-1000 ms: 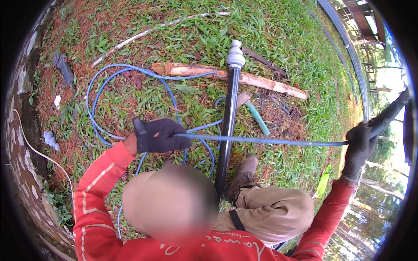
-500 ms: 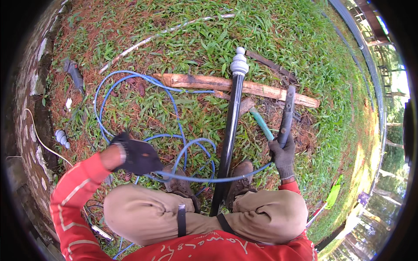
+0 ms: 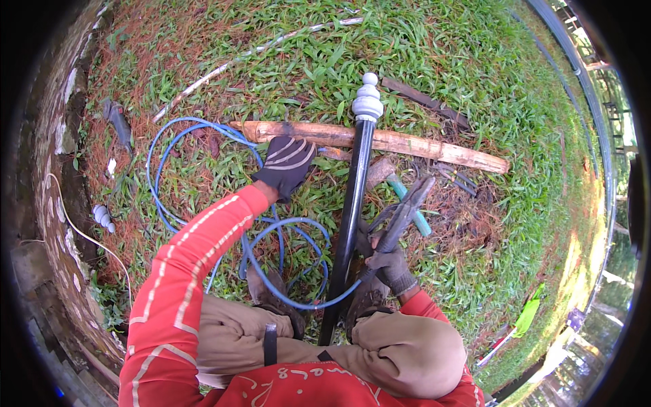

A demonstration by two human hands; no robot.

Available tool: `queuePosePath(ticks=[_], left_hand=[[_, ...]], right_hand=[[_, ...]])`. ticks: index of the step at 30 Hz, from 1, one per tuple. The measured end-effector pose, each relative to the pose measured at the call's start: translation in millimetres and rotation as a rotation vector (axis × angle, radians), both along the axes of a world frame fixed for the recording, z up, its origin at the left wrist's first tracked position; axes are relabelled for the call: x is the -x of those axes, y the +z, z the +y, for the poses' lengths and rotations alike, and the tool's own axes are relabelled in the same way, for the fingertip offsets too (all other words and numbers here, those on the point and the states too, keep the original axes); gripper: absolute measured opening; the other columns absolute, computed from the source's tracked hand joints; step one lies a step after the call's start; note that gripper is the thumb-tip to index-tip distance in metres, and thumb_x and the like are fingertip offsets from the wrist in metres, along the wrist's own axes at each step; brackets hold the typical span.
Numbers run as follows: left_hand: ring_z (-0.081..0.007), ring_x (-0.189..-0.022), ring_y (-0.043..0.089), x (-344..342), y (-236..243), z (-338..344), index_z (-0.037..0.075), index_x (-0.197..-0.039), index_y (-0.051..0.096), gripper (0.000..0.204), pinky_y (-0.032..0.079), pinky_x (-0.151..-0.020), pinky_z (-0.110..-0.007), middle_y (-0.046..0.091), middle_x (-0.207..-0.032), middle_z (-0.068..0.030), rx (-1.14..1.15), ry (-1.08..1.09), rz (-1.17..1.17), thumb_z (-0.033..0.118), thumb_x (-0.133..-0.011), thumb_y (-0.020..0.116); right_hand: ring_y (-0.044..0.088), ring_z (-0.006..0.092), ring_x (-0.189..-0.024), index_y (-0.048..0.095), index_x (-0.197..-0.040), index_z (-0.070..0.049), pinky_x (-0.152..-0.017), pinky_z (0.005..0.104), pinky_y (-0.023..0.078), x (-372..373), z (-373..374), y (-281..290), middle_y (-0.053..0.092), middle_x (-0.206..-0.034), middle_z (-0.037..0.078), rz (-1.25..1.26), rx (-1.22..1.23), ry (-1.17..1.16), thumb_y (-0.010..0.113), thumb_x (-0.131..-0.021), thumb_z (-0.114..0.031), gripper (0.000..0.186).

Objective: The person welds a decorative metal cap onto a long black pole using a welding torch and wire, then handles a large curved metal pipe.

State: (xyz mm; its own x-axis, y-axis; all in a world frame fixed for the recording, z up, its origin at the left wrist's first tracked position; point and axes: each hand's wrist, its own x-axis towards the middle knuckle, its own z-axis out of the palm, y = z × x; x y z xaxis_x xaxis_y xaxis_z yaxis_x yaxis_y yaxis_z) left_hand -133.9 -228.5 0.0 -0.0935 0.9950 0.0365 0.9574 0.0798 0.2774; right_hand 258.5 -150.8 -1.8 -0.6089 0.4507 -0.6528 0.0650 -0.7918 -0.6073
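My right hand [image 3: 392, 268], in a dark glove, is closed around a dark grey clamp-like tool [image 3: 403, 217] that looks like a welding electrode holder; a blue cable [image 3: 298, 305] runs from its lower end. Gloved in black with pale stripes, my left hand [image 3: 288, 166] reaches over the near edge of a wooden pole [image 3: 420, 144]. Its fingers are hidden beneath it, close to one end of the blue cable. Between my feet and both hands stands a black metal post [image 3: 352, 203] with a grey-white turned finial [image 3: 367, 105], crossing over the wooden pole.
A hammer with a green handle [image 3: 413, 210] lies right of the post, with pliers [image 3: 456, 180] beyond. A grey power tool [image 3: 119, 122] and small finial [image 3: 103, 217] lie left, near a stone edge [image 3: 64, 203]. A thin pale rod [image 3: 258, 51] and flat rusty bar [image 3: 427, 103] lie farther off.
My left hand has moved forward and right, from beside my knee to the wooden pole. The right hand has brought the clamp-like tool left and nearer the post, tilting it.
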Motion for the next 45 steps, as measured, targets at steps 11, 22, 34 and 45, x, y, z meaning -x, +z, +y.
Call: queuePosePath(ticks=[11,22,34,45], left_hand=[[-0.0397,-0.083,0.068,11,8,47,0.009,-0.101,0.078,0.018,0.050,-0.076,-0.053,0.068,-0.083,-0.0125,-0.162,0.055,-0.296,0.023,-0.090,0.080],[-0.0083,-0.090,0.062,13,18,80,0.000,-0.114,0.081,0.033,0.053,-0.082,-0.031,0.075,-0.097,-0.0010,0.241,0.412,-1.005,0.032,-0.109,0.074],[-0.0076,-0.084,0.059,4,-7,81,0.003,-0.108,0.081,0.032,0.051,-0.077,-0.033,0.072,-0.089,-0.0013,-0.062,0.639,-1.165,0.035,-0.108,0.075],[-0.0187,-0.070,0.065,3,-4,66,-0.001,-0.099,0.079,0.051,0.050,-0.070,-0.044,0.067,-0.073,-0.0118,0.199,0.410,-0.618,0.049,-0.104,0.069]], right_hand=[[0.060,0.0119,-0.074,0.059,-0.100,-0.010,-0.066,0.0305,0.049,15,17,16,0.059,-0.087,-0.002,0.024,0.064,0.198,0.079,-0.067,0.009,0.043],[0.069,0.0152,-0.073,0.061,-0.104,-0.006,-0.069,0.0320,0.058,7,18,34,0.061,-0.089,0.001,-0.038,-0.009,0.243,0.087,-0.069,0.005,0.045],[0.070,0.0152,-0.072,0.061,-0.102,-0.007,-0.069,0.0325,0.058,5,15,22,0.063,-0.087,0.000,-0.045,-0.026,0.277,0.088,-0.069,0.004,0.044],[0.063,0.0149,-0.075,0.060,-0.104,-0.011,-0.070,0.0339,0.054,17,9,6,0.060,-0.089,-0.001,-0.031,0.052,0.235,0.079,-0.070,0.007,0.042]])
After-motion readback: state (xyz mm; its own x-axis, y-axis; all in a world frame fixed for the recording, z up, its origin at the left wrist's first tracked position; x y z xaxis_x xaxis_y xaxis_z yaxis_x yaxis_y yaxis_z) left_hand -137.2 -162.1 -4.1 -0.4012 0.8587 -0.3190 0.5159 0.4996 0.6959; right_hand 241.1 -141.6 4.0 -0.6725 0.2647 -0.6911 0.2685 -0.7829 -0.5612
